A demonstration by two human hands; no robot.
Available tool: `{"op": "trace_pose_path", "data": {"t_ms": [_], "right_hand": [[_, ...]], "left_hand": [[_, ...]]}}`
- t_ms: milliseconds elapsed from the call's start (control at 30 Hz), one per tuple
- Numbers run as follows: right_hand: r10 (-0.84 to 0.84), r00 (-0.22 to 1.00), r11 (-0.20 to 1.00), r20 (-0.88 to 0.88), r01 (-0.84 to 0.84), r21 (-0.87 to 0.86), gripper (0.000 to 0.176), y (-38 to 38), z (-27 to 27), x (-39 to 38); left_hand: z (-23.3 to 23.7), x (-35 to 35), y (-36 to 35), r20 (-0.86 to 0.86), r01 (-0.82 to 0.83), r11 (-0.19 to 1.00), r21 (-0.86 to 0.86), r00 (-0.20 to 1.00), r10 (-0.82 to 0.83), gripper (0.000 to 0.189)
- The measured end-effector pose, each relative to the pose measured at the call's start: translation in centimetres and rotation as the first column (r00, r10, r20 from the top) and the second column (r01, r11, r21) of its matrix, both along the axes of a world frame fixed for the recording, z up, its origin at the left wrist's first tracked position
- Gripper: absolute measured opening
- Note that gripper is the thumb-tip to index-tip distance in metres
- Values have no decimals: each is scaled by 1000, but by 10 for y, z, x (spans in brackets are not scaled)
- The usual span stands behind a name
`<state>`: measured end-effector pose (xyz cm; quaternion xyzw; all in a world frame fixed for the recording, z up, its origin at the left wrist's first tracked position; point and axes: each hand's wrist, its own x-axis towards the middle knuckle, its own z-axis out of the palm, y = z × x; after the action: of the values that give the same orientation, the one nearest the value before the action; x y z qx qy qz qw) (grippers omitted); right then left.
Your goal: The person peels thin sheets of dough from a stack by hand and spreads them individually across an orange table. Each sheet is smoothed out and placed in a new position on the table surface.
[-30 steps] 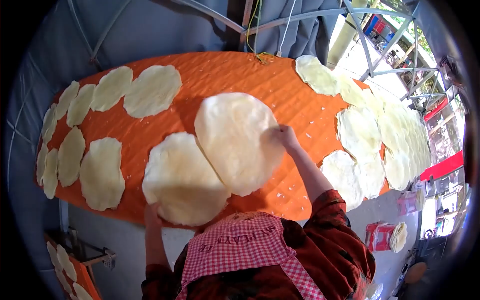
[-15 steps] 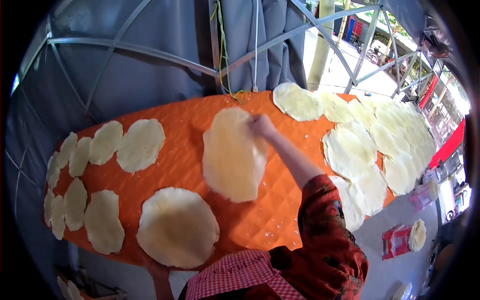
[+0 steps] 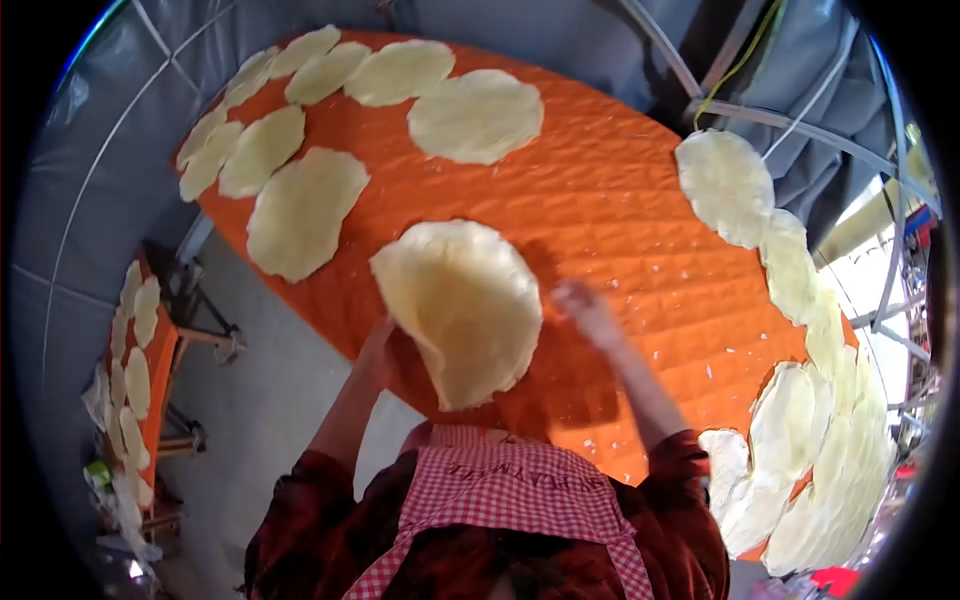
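Fingers, left hand: hidden; grip cannot be told.
Right hand: loosely uncurled, nothing held.
Round cream dough-like sheet: judged floppy; best rim-held.

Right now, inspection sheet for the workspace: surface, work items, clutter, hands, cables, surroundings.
Surface: orange quilted cover, sheets lying towards both ends.
Work items: round pale sheet in front of the person, its left side folded over; other pale sheets around it, many overlapping at right.
Clutter: small pale scraps scattered at right.
Hands: left hand at the round sheet's left edge, grip hidden; right hand apart from it, blurred.
Cables: yellow cord by the frame.
Surroundings: grey tarp walls.
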<state>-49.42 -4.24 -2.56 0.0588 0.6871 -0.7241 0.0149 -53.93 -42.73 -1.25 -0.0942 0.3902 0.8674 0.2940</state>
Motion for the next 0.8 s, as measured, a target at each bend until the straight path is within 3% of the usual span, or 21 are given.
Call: {"op": "trace_pose_path", "data": {"t_ms": [33,67,100,167,267,300,500,600,700,800], "right_hand": [[100,979,988,179,-119,98,34,-62,3,-1],[232,965,968,126,-242,71,40,-110,-21,-5],[256,961,966,107,-259,16,39,-150,-40,-8],[308,940,917,148,-335,218,38,-198,30,-14],[206,944,978,257,-207,-23,43,-216,14,-30],[272,943,959,193,-249,-133,42,-213,12,-31],[216,884,963,415,-123,-241,43,-208,21,-24],[174,865,877,470,81,-474,44,-205,15,-18],[118,891,892,438,99,-442,41,-205,37,-9],[134,900,989,414,-98,-107,37,-205,40,-9]], "left_hand": [[-7,-5,-1,-39,0,997,-75,999,-3,43],[-20,-11,-2,-83,3,989,-147,996,-15,42],[-28,-14,-2,-128,7,976,-216,991,-36,41],[-4,-8,6,-92,-12,956,-293,996,-15,41],[6,-7,8,-70,-40,931,-362,997,15,44],[5,-9,7,-83,-50,932,-360,996,22,44],[15,-11,14,-144,-50,911,-410,990,-11,47],[18,-12,16,-173,-40,901,-432,984,-40,50],[29,-8,18,-148,9,898,-441,986,-82,51],[26,-6,23,-218,18,893,-449,967,-129,50]]}}
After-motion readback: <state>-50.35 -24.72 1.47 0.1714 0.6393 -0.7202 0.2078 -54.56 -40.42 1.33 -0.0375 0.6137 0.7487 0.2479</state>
